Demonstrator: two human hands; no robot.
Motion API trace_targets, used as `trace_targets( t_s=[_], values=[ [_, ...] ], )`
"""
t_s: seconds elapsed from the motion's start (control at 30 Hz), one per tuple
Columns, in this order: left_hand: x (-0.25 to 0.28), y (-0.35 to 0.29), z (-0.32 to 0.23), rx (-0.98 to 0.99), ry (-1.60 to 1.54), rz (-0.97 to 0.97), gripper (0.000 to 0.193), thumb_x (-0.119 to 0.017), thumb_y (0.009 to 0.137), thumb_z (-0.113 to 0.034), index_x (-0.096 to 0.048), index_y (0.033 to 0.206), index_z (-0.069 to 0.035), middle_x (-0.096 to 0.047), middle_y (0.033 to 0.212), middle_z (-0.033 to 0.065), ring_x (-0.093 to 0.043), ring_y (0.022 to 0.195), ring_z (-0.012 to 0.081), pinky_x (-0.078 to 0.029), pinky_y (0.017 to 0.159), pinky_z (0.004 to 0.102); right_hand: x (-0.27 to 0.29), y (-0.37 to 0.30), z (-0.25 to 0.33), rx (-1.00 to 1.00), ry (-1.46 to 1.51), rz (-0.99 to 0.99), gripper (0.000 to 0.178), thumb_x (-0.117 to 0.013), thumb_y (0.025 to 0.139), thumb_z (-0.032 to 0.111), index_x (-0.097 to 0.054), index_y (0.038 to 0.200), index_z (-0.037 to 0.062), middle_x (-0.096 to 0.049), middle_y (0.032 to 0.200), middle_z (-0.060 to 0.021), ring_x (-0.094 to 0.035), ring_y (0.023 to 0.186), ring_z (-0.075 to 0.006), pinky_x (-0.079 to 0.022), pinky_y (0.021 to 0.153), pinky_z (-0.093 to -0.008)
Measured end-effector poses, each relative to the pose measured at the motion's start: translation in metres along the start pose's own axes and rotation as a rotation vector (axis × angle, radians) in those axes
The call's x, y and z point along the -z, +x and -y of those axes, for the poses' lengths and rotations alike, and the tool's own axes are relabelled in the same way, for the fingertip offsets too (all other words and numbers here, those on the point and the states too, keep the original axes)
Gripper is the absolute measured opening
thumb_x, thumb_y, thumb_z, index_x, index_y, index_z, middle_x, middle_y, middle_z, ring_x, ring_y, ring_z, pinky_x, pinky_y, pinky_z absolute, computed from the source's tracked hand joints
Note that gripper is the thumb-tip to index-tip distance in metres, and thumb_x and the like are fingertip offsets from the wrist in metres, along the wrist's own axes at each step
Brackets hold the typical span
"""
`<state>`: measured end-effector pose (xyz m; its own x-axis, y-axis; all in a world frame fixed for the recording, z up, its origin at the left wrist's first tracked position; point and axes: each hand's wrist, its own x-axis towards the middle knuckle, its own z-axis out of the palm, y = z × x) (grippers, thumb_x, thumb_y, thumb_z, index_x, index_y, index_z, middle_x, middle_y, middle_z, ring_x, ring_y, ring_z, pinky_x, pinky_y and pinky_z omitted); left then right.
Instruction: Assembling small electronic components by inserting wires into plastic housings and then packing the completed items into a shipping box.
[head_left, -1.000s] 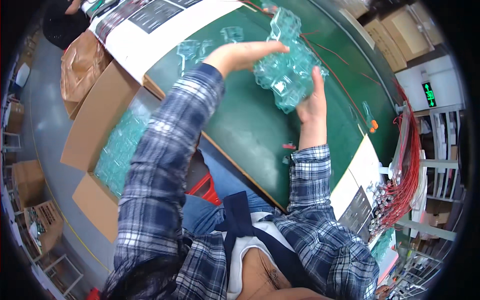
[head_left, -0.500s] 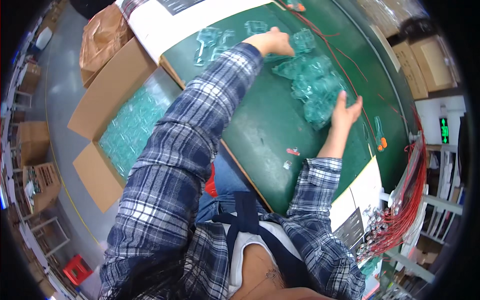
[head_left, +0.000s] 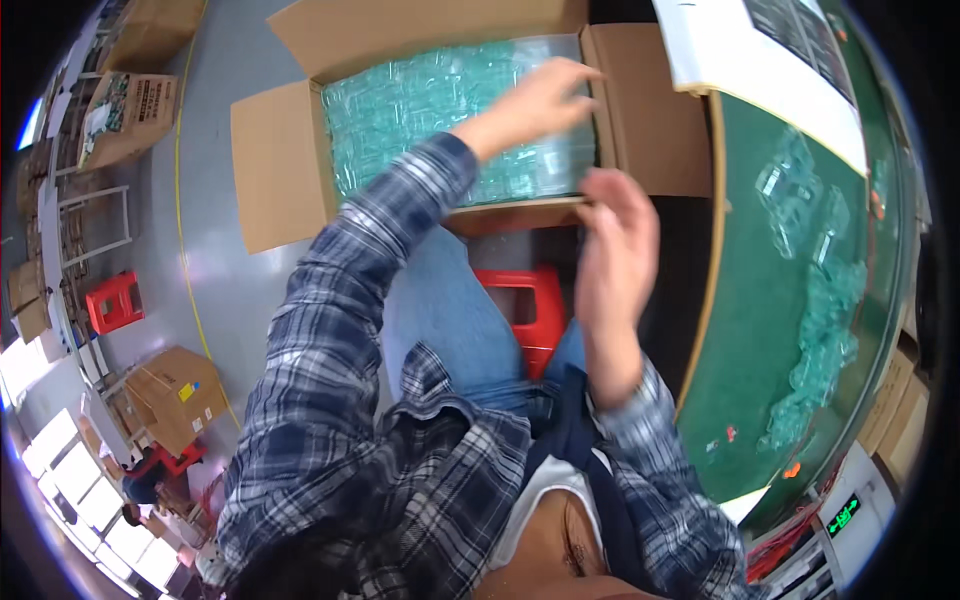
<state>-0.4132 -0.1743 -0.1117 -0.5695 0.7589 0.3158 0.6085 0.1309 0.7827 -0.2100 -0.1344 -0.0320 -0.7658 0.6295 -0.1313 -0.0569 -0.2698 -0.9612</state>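
Observation:
A cardboard box [head_left: 520, 216] with its flaps spread stands in front of me, packed with clear, green-tinted plastic pieces [head_left: 410, 115]. Over its right part reaches my left hand [head_left: 540, 103], thumb and fingers apart, with nothing visible in it. My right hand [head_left: 622, 255] is raised by the box's near right corner, somewhat blurred; its fingers are bent, the thumb stands off, and no object shows in it. On the green-topped table [head_left: 745, 330] at the right lie a heap of the same plastic pieces [head_left: 825, 335] and several loose ones [head_left: 792, 195].
Between my legs and the box is a red stool [head_left: 545, 305]. White sheets [head_left: 710, 45] cover the table's far end. To the left, a taped carton [head_left: 178, 400] and another red stool [head_left: 115, 302] stand near a yellow floor line. The table edge runs close to my right arm.
My view has turned left from the table to the box. Both hands have left the area around the plastic heap; the left is now over the box, the right beside its near corner.

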Motion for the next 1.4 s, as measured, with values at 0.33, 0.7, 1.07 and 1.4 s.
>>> trace_targets(
  t_s=[0.33,0.7,1.07,1.4],
  values=[
    [0.032,0.021,0.255,0.651,0.554,0.495,0.064,-0.062,0.085,-0.036,-0.048,0.137,-0.001,-0.057,0.133,0.0190,-0.056,0.118,0.0355,-0.043,0.102,0.0390,-0.005,0.084,-0.260,-1.170,0.499,-0.613,0.060,-0.062,0.090,0.026,-0.039,0.139,-0.0010,-0.043,0.138,-0.0184,-0.047,0.120,-0.0304,-0.036,0.105,-0.0401],
    [-0.028,0.020,0.332,0.569,0.760,0.271,0.067,-0.064,0.082,-0.044,-0.050,0.131,-0.001,-0.054,0.130,0.0205,-0.053,0.118,0.0388,-0.042,0.102,0.0450,-0.059,0.099,-0.274,-1.011,0.554,-0.570,0.062,-0.069,0.086,0.031,-0.048,0.133,-0.0029,-0.037,0.144,-0.0177,-0.028,0.136,-0.0318,-0.015,0.117,-0.0416],
    [0.000,0.021,0.314,0.370,0.794,0.340,0.069,-0.072,0.075,-0.046,-0.055,0.123,0.000,-0.057,0.121,0.0222,-0.059,0.108,0.0393,-0.048,0.094,0.0439,-0.047,0.107,-0.301,-1.017,0.280,-0.668,0.042,-0.070,0.088,0.025,-0.057,0.120,0.0007,-0.056,0.121,-0.0095,-0.051,0.109,-0.0211,-0.037,0.100,-0.0348],
    [0.002,0.058,0.329,0.894,-0.008,1.013,0.068,-0.077,0.069,-0.042,-0.059,0.116,0.003,-0.062,0.119,0.0208,-0.061,0.105,0.0391,-0.049,0.092,0.0450,-0.045,0.106,-0.314,-0.837,0.482,-0.501,0.037,-0.068,0.092,0.022,-0.057,0.121,0.0016,-0.059,0.119,-0.0072,-0.055,0.107,-0.0175,-0.042,0.096,-0.0302]
  ],
)
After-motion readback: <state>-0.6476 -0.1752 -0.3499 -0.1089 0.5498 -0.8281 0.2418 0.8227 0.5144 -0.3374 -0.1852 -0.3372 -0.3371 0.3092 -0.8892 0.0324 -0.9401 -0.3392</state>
